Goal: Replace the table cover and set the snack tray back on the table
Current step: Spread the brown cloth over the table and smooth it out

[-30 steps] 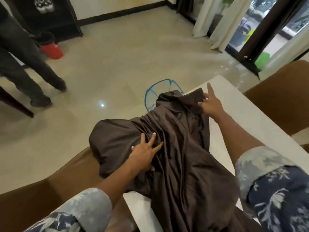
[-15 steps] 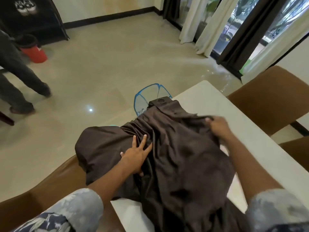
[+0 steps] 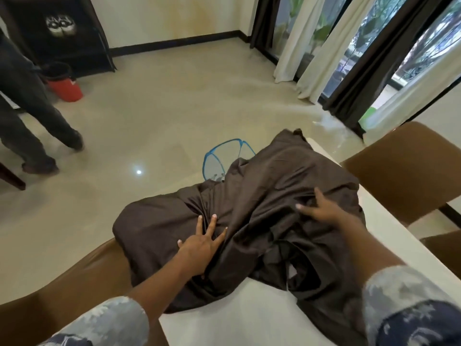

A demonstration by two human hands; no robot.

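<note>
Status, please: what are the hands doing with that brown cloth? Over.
Left hand pressing brown cloth, right hand resting on it. Cloth bunched on white table, not spread. Snack tray not in view.

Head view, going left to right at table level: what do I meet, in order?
Left brown chair → left hand → right hand → right brown chair. The brown table cover spans both hands, which rest on it, so it takes no single place.
</note>
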